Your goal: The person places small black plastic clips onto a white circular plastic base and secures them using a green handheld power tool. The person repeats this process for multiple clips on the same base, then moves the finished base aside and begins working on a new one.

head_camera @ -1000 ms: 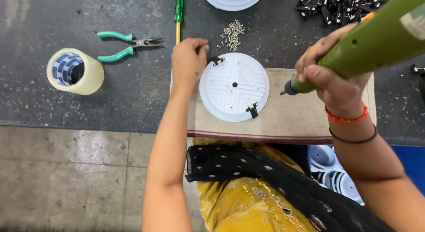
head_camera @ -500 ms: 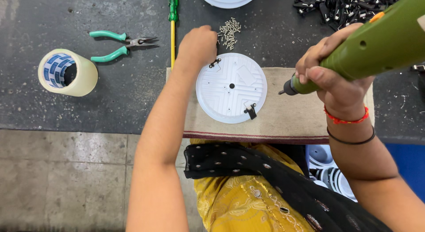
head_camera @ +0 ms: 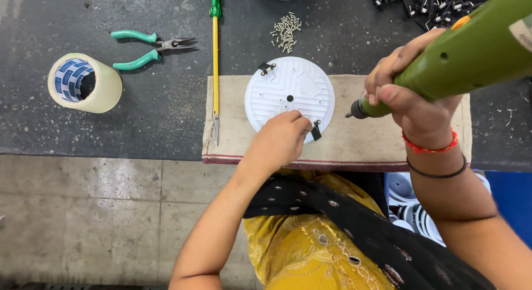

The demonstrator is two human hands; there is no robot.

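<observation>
Pinching the white disc's near rim, left hand; right hand grips green driver alongside.

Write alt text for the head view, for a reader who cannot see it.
The left hand rests on a round white plastic disc lying on a beige mat, beside a small black clip at the disc's rim. The right hand grips a green electric screwdriver. Nearby lie loose screws, pliers and a tape roll.

Open dark worktop lies between the tape roll and the cloth mat, but the long screwdriver bars that lane, pliers and loose screws crowd the far side (clips too), and the mat's right half stays free beneath the green power driver.
</observation>
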